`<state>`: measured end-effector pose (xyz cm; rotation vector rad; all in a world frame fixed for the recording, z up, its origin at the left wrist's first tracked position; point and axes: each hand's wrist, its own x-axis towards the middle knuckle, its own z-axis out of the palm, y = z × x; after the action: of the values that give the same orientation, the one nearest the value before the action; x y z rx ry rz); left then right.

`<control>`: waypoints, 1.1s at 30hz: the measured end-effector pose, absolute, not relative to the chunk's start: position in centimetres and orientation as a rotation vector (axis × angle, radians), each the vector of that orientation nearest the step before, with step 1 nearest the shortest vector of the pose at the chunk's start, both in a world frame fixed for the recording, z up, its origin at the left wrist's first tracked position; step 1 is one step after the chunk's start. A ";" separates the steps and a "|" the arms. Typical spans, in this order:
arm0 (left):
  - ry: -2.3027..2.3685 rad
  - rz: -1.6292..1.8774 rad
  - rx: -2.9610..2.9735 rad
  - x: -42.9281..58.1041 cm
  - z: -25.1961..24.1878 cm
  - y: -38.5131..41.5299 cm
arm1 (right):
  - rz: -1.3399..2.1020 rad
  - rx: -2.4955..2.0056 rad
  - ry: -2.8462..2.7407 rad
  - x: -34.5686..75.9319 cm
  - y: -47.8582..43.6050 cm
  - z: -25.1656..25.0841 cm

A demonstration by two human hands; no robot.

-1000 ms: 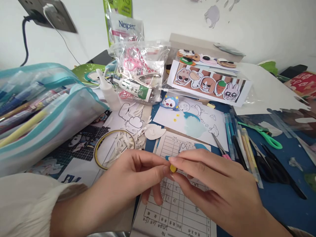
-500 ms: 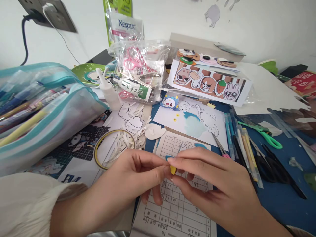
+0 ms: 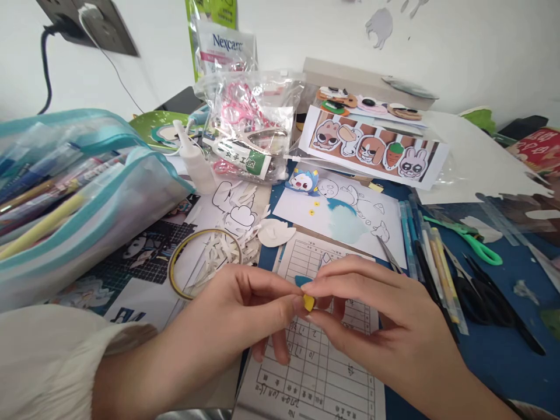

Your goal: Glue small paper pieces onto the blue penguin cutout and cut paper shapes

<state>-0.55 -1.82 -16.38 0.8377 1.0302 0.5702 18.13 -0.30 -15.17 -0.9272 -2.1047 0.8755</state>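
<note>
My left hand [image 3: 245, 306] pinches a small yellow piece [image 3: 308, 303], apparently paper, between thumb and forefinger. From the other side, the thumb and forefinger of my right hand [image 3: 371, 315] close around the same piece, their tips partly covering it. A small blue piece [image 3: 303, 280] peeks out just above the right forefinger; whether it is joined to the yellow one I cannot tell. Beneath both hands lies a printed form [image 3: 301, 367] with handwriting. Farther up is a white sheet [image 3: 297, 204] with line drawings, a pale blue painted patch and a blue cartoon cutout [image 3: 303, 181].
A tape roll [image 3: 174, 280] lies left of my hands among paper scraps [image 3: 210, 256]. A pen pouch [image 3: 87, 192] and a white glue bottle [image 3: 195, 160] stand on the left. To the right are markers [image 3: 444, 274], green-handled scissors [image 3: 479, 245] and black-handled scissors [image 3: 472, 300].
More of the yellow piece shows between my fingertips, and the right fingers have shifted slightly. The whole view has moved a little. Both hands keep their pinch.
</note>
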 end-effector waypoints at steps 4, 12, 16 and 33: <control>1.018 0.572 0.867 -0.6 -16.4 -1.9 | 0.838 -0.923 -2.104 18.0 -0.2 -15.2; 1.033 0.577 0.850 -0.6 -16.4 -1.8 | 0.785 -0.912 -2.104 18.2 -0.2 -15.2; 1.008 0.588 0.854 -0.6 -16.4 -1.7 | 0.789 -0.900 -2.111 18.2 -0.4 -15.2; 1.178 0.493 0.895 0.1 -16.2 -2.4 | 1.201 -1.147 -1.991 18.4 -0.5 -15.2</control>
<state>0.07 -2.38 -16.17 0.8945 1.1776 0.4932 18.37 -0.47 -15.19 -1.1466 -1.9910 1.2006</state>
